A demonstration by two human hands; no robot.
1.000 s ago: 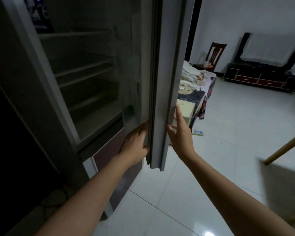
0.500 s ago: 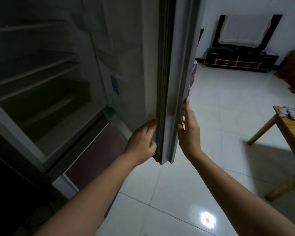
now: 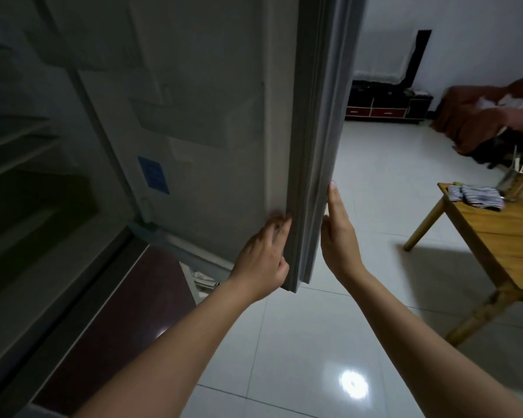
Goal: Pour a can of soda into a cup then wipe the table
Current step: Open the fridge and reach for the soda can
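left hand [image 3: 261, 254] fingers curled on the tall grey fridge door [image 3: 302, 146] edge, right hand [image 3: 338, 233] fingers straight against it; swing it steadily.

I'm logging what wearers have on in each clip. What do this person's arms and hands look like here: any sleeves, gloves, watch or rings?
Both forearms are bare right up to the bottom edge of the picture, with no sleeve in view. The left hand and the right hand wear no gloves. No watch, bracelet or ring shows on either. The light is dim, so small details could be missed.
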